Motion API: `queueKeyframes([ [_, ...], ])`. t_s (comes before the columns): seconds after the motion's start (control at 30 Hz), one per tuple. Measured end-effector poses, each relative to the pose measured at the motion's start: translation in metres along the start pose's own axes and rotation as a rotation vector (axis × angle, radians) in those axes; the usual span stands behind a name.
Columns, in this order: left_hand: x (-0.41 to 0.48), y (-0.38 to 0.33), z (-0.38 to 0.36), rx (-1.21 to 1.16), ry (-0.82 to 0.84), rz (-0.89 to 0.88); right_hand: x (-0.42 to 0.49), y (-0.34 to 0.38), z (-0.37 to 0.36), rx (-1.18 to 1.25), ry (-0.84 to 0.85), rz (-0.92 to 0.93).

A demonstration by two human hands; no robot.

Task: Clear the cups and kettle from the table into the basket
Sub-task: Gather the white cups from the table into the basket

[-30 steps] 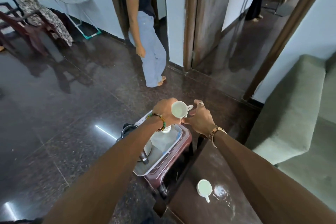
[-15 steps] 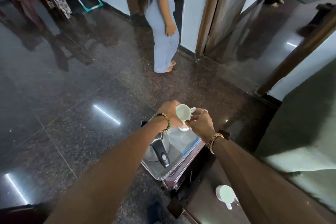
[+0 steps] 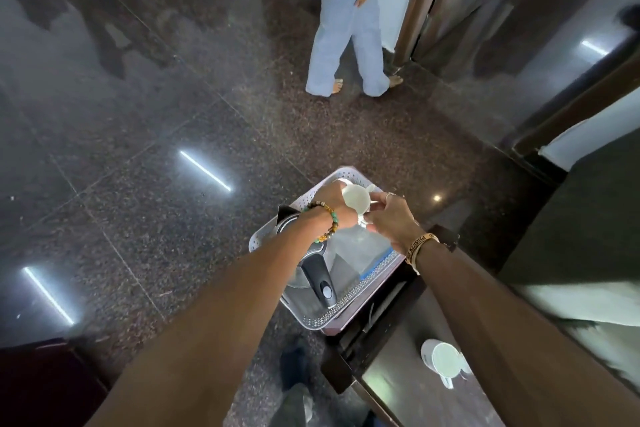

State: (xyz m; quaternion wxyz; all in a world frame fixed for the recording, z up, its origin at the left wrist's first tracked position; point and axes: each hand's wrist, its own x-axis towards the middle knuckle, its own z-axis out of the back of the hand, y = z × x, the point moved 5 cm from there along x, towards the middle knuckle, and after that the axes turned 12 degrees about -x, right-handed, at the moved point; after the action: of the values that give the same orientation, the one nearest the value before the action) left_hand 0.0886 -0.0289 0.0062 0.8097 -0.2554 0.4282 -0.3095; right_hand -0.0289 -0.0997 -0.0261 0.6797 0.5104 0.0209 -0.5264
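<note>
Both hands had sunk lower over the basket [image 3: 360, 291], the left hand [image 3: 332, 208] and right hand [image 3: 391, 215] together holding a white cup [image 3: 356, 199], fingers closed around it. The kettle [image 3: 311, 270] already lay inside; one more cup [image 3: 441, 359] remained on the counter [image 3: 398, 378], near its far edge.

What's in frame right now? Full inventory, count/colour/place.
basket: 1, pale grey perforated, on floor beside table
kettle: 1, silver with black handle, in basket
held cup: 1, white, above basket's far end, between both hands
table cup: 1, white, on table
table: 1, dark, lower right
bystander: 1, pale blue trousers, barefoot, by doorway
left hand: beaded bracelet, on held cup
right hand: gold bracelet, ring, on held cup
</note>
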Motion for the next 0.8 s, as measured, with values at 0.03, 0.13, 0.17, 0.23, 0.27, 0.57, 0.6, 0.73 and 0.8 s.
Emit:
queueKeyframes([
  [0.03,0.003,0.003,0.001,0.008,0.011,0.012,0.004,-0.001,-0.003,-0.005,0.007,0.003],
  [0.13,0.014,0.009,0.008,0.029,0.018,0.044,0.018,0.0,-0.013,-0.022,0.025,0.012],
  [0.17,0.019,0.011,0.012,0.026,0.014,0.057,0.024,0.002,-0.017,-0.029,0.037,0.017],
  [0.23,0.028,0.017,0.021,0.001,0.016,0.093,0.034,0.007,-0.023,-0.034,0.06,0.03],
  [0.27,0.032,0.02,0.026,0.002,0.017,0.108,0.04,0.011,-0.026,-0.037,0.068,0.037],
  [0.57,0.065,0.058,0.049,0.005,0.036,0.248,0.086,0.023,-0.068,-0.164,0.166,0.074],
  [0.6,0.067,0.062,0.048,-0.012,0.055,0.262,0.089,0.022,-0.072,-0.173,0.166,0.072],
  [0.73,0.074,0.075,0.043,-0.029,0.135,0.288,0.095,0.017,-0.085,-0.196,0.182,0.027],
  [0.8,0.08,0.082,0.04,-0.003,0.165,0.291,0.098,0.014,-0.09,-0.219,0.187,0.008],
])
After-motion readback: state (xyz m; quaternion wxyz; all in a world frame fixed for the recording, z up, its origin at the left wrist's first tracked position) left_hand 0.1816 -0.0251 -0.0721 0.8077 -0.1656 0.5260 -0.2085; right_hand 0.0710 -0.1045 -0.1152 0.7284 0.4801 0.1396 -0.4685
